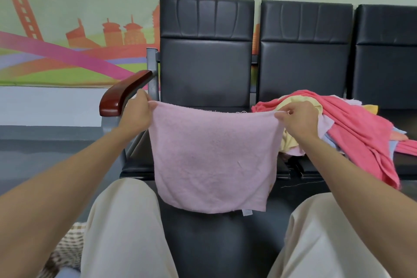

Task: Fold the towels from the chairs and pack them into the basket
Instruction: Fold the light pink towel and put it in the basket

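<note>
So the pale pink towel point(214, 160) is strung out between both hands. The left hand point(136, 113) pinches one top corner and the right hand point(297, 119) pinches the other, fingers curled onto the hem. Everything below the hands hangs free in front of the chair seat point(135, 168), with a little label point(246, 212) dangling off the bottom edge. Looks like thin terry to me, so I'd guess it's light, totally limp and a bit grippy rather than slick, and nothing on it can break. The top edge already sags a little between the hands, so it won't hold any shape by itself. Corners are the right place to hold it. For the fold I'd bring those two corners together, then catch the hanging bottom corners the same way. The rest of the pile point(352, 128), coral on top with yellow and blue bits under it, sits just past the right hand on the next seat. Below and outside the left forearm there's a checked woven thing point(67, 244), probably the basket, but only an edge of it shows.
</note>
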`<state>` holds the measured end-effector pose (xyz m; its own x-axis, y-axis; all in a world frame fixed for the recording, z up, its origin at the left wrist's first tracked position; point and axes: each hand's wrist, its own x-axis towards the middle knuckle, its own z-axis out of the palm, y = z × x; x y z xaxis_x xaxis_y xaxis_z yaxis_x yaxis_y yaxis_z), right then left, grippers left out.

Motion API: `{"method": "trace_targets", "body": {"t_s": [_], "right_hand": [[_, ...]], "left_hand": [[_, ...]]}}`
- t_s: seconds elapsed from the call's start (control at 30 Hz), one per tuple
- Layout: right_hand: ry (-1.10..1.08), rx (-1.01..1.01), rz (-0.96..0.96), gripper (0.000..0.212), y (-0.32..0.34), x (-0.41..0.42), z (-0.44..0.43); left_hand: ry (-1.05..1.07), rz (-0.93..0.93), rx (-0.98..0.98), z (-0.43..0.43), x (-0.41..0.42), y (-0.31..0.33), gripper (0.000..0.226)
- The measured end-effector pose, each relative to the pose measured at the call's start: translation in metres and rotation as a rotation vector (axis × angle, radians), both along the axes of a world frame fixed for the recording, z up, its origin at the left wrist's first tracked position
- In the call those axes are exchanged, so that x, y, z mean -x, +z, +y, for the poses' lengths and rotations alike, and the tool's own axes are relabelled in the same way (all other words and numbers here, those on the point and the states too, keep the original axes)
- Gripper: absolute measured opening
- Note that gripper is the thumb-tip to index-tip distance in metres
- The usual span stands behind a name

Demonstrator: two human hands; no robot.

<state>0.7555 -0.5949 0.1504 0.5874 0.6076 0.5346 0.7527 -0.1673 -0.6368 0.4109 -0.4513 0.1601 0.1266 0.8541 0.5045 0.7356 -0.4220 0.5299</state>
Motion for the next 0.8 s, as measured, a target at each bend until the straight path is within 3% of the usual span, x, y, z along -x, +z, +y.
{"method": "trace_targets", "body": {"t_s": [0.1,0.33,0.47,0.63,0.8], "right_hand": [[-0.021,-0.004,-0.044,0.008,-0.002,0.002,0.002],[-0.046,-0.019,0.038,0.009,-0.010,-0.003,0.017],[-0.007,-0.063,0.092,0.011,-0.011,-0.003,0.034],[0.005,-0.087,0.201,0.011,-0.014,-0.010,0.072],[0.000,-0.012,0.150,0.010,-0.030,-0.025,0.122]], "left_hand": [[-0.006,-0.052,-0.037,0.004,0.000,-0.002,0.003],[-0.010,-0.058,-0.028,0.006,-0.001,-0.003,0.018],[0.037,-0.062,0.025,0.018,-0.009,-0.012,0.015],[0.021,-0.513,0.288,0.049,-0.034,-0.023,0.012],[0.060,-0.558,0.319,0.092,-0.060,-0.045,0.010]]}}
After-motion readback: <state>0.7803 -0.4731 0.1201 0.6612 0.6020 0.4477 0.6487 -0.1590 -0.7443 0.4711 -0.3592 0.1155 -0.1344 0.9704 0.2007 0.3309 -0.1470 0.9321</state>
